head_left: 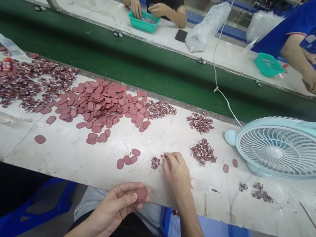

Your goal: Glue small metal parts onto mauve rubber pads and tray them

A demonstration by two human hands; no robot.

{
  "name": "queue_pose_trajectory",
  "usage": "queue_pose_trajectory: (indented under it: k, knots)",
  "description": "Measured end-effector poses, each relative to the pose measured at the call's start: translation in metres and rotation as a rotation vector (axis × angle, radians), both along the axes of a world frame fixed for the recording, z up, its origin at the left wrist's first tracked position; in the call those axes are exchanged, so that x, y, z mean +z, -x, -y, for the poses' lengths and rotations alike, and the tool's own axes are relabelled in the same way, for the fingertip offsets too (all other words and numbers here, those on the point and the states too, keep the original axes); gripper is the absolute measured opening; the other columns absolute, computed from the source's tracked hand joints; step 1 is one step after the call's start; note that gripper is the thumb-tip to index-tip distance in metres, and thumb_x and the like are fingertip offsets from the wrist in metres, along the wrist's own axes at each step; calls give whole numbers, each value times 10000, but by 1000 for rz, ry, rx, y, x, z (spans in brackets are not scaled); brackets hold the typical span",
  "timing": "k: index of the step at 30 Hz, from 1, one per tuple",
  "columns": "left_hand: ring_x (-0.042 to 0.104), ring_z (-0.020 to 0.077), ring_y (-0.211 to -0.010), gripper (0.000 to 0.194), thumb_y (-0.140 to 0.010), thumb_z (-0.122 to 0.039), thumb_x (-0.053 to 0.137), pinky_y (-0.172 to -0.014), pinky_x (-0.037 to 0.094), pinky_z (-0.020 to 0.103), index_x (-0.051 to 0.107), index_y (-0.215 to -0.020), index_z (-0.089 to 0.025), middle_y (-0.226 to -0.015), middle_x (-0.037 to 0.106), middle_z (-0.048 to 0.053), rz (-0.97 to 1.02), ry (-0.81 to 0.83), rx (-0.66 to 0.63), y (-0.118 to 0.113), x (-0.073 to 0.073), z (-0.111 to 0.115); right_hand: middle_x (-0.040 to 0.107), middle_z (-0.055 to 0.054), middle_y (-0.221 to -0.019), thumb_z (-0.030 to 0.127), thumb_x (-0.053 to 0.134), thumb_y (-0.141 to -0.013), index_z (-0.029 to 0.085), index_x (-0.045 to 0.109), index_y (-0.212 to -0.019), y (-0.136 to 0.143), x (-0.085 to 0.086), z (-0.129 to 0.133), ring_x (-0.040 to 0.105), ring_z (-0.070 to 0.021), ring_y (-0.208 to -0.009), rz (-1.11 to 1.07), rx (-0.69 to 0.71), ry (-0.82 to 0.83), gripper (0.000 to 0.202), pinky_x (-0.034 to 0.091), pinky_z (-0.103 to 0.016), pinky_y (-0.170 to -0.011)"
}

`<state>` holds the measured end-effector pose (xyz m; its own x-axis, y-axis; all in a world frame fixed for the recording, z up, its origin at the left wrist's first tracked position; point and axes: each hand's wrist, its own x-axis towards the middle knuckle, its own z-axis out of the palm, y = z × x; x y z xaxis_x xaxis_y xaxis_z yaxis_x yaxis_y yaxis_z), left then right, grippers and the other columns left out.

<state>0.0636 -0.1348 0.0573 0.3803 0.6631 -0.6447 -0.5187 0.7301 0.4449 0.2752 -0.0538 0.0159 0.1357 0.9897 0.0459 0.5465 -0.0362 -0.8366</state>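
Observation:
Near the table's front edge, my left hand (119, 205) pinches a dark red oval piece (141, 194) between thumb and fingers. My right hand (176, 171) reaches onto the table, its fingertips closed together at a small cluster of tiny brown-and-white parts (155, 163). Whatever lies between those fingertips is too small to make out. Left of that cluster lie several loose red ovals (127, 160). Behind them spreads a big heap of the same red ovals (97, 98). Small piles of the tiny parts (203, 152) sit to the right of my right hand.
A light blue fan (273, 153) lies at the right, its white cord running back over the green conveyor belt (142, 65). At the left are a large pile of tiny parts (5, 89) and a squeeze bottle (9, 44). Across the belt, co-workers handle green baskets (143, 25).

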Motion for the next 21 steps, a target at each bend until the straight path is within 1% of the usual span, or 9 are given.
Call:
queue_pose_trajectory:
  k: [2,5,6,8,10,12,15,18,21]
  knots:
    - [742,212,-1004,258,-832,-219,767,-830,570,256,770,-1082,-158,-1187,774,146,-7,-10,5,0,-2,1,714,-70,-918,356,618,-885,225,754,-963,-1,10,16,654,-213,-857,-19,-42,18,205,557,-386,-873]
    - [737,205,-999,253,-808,-213,790,-843,558,262,779,-1058,-177,-1173,783,126,-40,-50,8,-1,-6,1,737,-52,-858,390,578,-920,223,735,-941,3,30,55,676,-176,-701,-148,-48,83,231,582,-308,-628]
    - [737,206,-997,250,-791,-215,806,-852,554,267,785,-1038,-185,-1151,793,112,-52,-62,8,-2,-6,0,739,-43,-840,399,577,-920,229,732,-931,6,36,69,668,-161,-632,-265,-30,129,229,571,-290,-549]
    - [734,217,-1008,255,-750,-228,842,-882,550,292,795,-998,-201,-1119,805,92,-65,-83,1,-6,-7,1,733,-21,-762,407,636,-880,247,743,-893,13,44,94,644,-148,-528,-575,-27,238,193,552,-281,-462]
    - [730,232,-1027,258,-725,-242,862,-921,544,326,800,-973,-208,-1113,808,85,-54,-106,-18,-11,-6,2,731,-12,-728,400,698,-830,270,765,-875,20,47,110,645,-152,-510,-742,-76,310,154,569,-299,-473]
    - [736,229,-1016,245,-724,-233,862,-940,544,340,803,-962,-215,-1099,813,77,-35,-132,-42,-15,-6,4,730,-11,-738,393,717,-812,290,781,-892,26,48,118,663,-162,-556,-703,-118,328,145,596,-322,-532]
    - [748,203,-964,224,-733,-190,853,-916,557,316,806,-947,-230,-1038,827,57,-43,-148,-66,-19,-7,8,704,-4,-721,385,709,-820,291,787,-920,28,48,118,675,-169,-620,-590,-101,334,158,611,-331,-609]
    - [746,200,-961,223,-738,-170,846,-908,561,310,802,-949,-226,-1035,826,58,-85,-156,-77,-22,-9,10,695,0,-676,391,711,-816,271,788,-900,25,50,116,678,-165,-603,-530,-88,353,165,606,-312,-601]
    - [741,200,-978,224,-741,-165,844,-923,552,311,788,-953,-214,-1059,819,68,-105,-169,-80,-23,-11,9,728,-8,-664,400,726,-801,258,787,-875,23,54,115,683,-160,-572,-492,-103,356,172,596,-288,-573]
